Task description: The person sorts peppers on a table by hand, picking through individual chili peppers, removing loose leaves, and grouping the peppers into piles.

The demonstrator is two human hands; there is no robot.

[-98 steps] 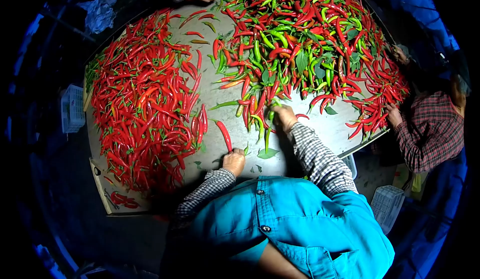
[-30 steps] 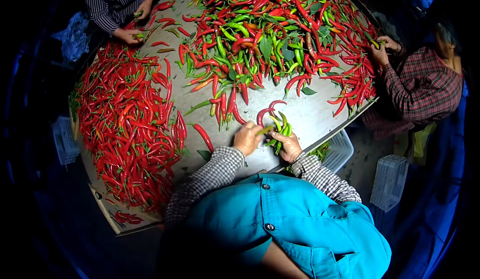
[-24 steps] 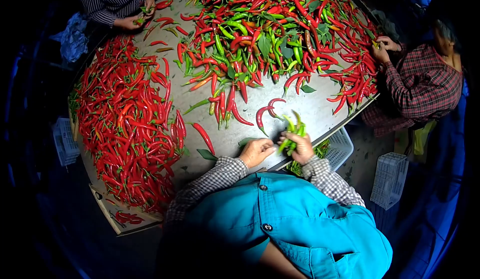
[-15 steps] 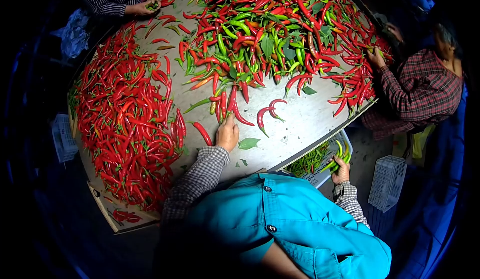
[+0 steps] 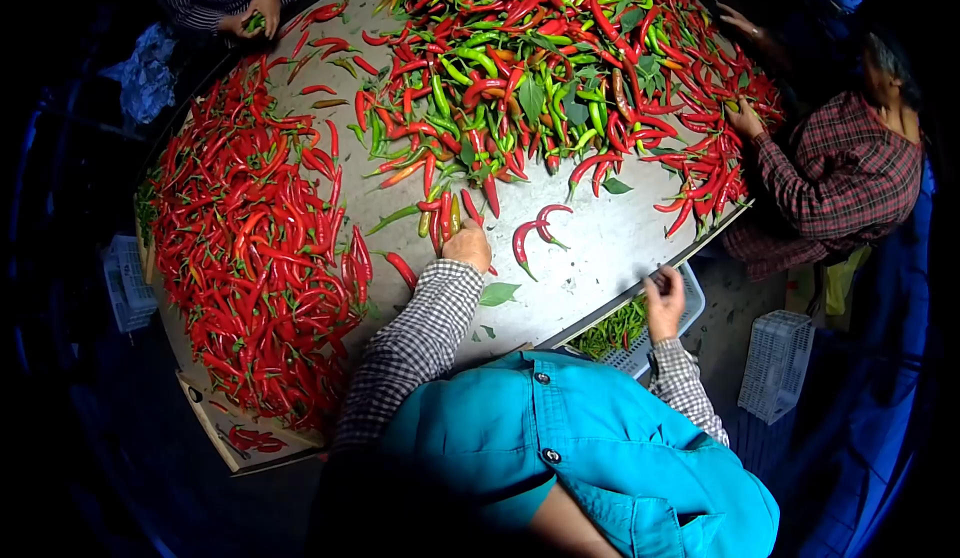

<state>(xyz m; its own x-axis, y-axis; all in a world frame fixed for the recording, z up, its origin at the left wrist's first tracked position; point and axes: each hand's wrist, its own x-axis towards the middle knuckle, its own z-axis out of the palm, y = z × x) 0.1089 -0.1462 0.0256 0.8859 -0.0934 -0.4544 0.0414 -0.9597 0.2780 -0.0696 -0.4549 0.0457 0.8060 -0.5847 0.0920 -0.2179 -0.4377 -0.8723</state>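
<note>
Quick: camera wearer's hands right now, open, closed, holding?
Left hand: at the peppers; whether it grips any cannot be told.
Right hand: open, nothing visible in it, by the basket.

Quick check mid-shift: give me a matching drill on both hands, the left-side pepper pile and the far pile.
1. Left hand
2. Right hand
3. Left-side pile
4. Far pile

A. Red and green mixed
B. Over the basket beside the table
C. Nearly all red
D. At a small pepper cluster

Pairs: 1-D, 2-B, 3-C, 4-A
</note>
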